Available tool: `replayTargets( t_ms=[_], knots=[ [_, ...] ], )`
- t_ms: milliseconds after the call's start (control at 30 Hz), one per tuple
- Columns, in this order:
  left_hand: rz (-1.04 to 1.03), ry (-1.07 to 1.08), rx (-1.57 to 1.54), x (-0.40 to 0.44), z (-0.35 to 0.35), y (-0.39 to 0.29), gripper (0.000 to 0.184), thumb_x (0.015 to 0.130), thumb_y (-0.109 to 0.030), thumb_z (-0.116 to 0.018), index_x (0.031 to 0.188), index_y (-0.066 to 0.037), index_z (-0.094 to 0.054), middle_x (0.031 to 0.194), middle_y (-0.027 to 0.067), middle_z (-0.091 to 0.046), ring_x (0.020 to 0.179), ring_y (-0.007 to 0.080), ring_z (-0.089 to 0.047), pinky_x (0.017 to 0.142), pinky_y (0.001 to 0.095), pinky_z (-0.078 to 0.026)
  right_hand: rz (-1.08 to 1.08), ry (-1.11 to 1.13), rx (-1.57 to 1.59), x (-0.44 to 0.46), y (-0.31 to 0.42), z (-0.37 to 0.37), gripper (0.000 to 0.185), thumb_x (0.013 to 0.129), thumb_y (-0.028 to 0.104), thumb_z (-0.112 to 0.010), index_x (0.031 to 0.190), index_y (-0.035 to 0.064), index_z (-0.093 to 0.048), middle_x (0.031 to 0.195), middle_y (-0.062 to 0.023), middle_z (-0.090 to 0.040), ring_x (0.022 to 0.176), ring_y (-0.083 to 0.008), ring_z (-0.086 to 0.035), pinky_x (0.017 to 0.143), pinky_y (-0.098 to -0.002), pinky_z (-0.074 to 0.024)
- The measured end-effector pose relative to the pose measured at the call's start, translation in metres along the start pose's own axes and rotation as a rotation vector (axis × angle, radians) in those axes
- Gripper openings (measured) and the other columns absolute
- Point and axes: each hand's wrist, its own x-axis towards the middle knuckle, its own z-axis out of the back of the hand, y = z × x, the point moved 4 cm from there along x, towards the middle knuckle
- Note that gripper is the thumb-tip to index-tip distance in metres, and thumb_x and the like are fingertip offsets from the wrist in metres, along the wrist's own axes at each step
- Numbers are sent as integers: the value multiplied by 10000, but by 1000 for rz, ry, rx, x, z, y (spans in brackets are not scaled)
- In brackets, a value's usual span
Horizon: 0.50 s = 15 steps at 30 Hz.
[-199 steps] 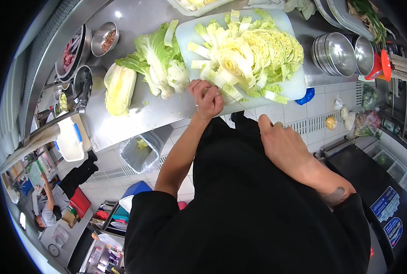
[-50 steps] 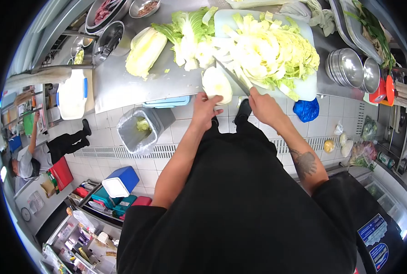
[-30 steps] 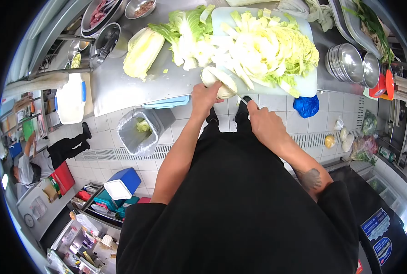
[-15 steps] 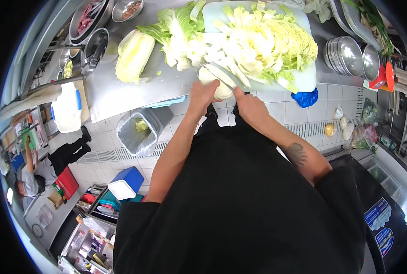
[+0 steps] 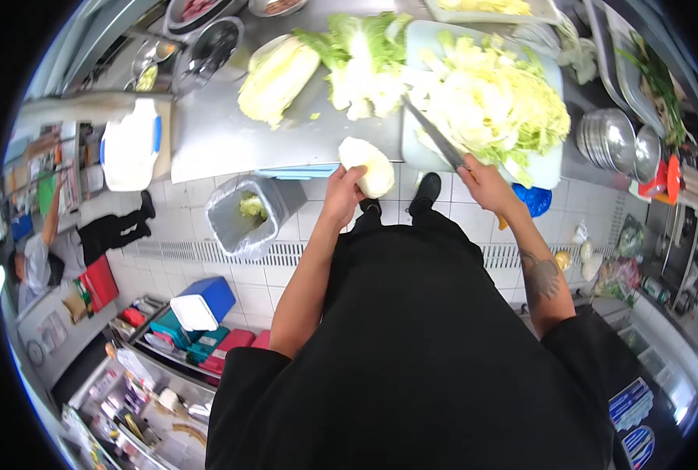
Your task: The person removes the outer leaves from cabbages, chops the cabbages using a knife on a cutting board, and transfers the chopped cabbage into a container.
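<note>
My left hand (image 5: 343,194) grips a pale, trimmed piece of napa cabbage (image 5: 371,166) in front of the counter edge. In my right hand (image 5: 486,184) is a knife (image 5: 433,135), its blade slanting up and left over the near-left part of the cutting board (image 5: 553,160). The blade is apart from the held piece. A big heap of cut cabbage leaves (image 5: 494,98) covers most of the board. Loose green-edged cabbage leaves (image 5: 365,63) lie left of it, and a whole napa cabbage (image 5: 278,81) rests farther left on the steel counter.
Below the counter stands a lined bin (image 5: 243,219) with cabbage scraps inside. Stacked steel bowls (image 5: 606,139) are at the right, near a blue bag (image 5: 535,200). A white container (image 5: 130,149) sits at the left. Another person (image 5: 51,251) is at the far left.
The knife has come away from the cabbage piece and swung right over the board with my right hand. My left hand keeps hold of the piece, turned now. The view has shifted.
</note>
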Motion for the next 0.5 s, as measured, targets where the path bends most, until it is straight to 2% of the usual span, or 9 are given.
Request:
replayTargets(
  t_ms=[33, 67, 133, 167, 267, 300, 367, 433, 500],
  knots=[
    [-16, -24, -35, -4, 26, -1, 409, 903, -210, -635, 1222, 24, -533, 1096, 114, -645, 936, 224, -673, 770, 391, -575, 30, -32, 9, 0, 6, -3, 198, 1020, 228, -499, 939, 58, -436, 571, -140, -535, 452, -228, -539, 451, -372, -398],
    [-43, -39, -21, -12, 58, -6, 432, 899, -232, -640, 1228, 26, -529, 1091, 120, -642, 942, 220, -670, 784, 392, -572, -11, -9, 33, 0, 9, -8, 201, 1022, 229, -498, 938, 57, -436, 565, -128, -523, 447, -221, -525, 451, -373, -399],
    [-137, -200, 5, -40, 105, -28, 465, 892, -268, -640, 1216, 46, -528, 1115, 156, -638, 976, 255, -668, 776, 404, -575, -118, 17, 69, -7, 18, -3, 208, 1025, 232, -497, 935, 54, -436, 553, -106, -498, 437, -206, -496, 451, -373, -400],
    [-160, -240, 5, -50, 141, -34, 481, 892, -285, -626, 1233, 38, -524, 1142, 162, -636, 993, 270, -665, 784, 407, -576, -121, -7, 74, -10, 20, -2, 227, 1032, 244, -492, 921, 54, -438, 541, -71, -467, 432, -169, -461, 438, -353, -396],
    [-129, -486, 77, -80, 244, -52, 490, 867, -307, -629, 1254, -22, -536, 1133, 137, -645, 996, 247, -662, 767, 382, -568, -181, -81, 133, -21, 37, 16, 236, 1034, 253, -496, 914, 57, -444, 541, -41, -461, 435, -128, -453, 421, -322, -379],
    [-92, -581, 131, -89, 272, -59, 487, 856, -329, -644, 1235, -36, -556, 1109, 115, -653, 968, 229, -662, 743, 360, -554, -225, -100, 162, -25, 43, 25, 246, 1029, 256, -507, 910, 51, -442, 545, -69, -468, 454, -148, -455, 445, -339, -379],
    [-135, -626, 66, -102, 324, -65, 450, 847, -338, -659, 1189, -55, -586, 1025, 66, -660, 856, 192, -646, 686, 318, -515, -313, -142, 223, -31, 55, 42, 269, 1020, 262, -531, 902, 40, -436, 552, -126, -482, 491, -187, -459, 494, -373, -378],
    [-183, -636, -14, -103, 385, -61, 437, 837, -364, -684, 1147, -69, -596, 965, 54, -659, 820, 167, -633, 668, 310, -508, -294, -212, 158, -38, 56, 59, 261, 1018, 265, -535, 911, 43, -448, 552, -123, -484, 491, -183, -455, 494, -371, -381],
    [-124, -663, -112, -98, 430, -57, 468, 835, -392, -693, 1159, -71, -588, 929, 59, -638, 824, 179, -633, 681, 306, -514, -300, -270, 48, -42, 60, 80, 241, 1005, 261, -556, 948, 44, -469, 564, -129, -505, 497, -190, -487, 497, -376, -387]
  ],
)
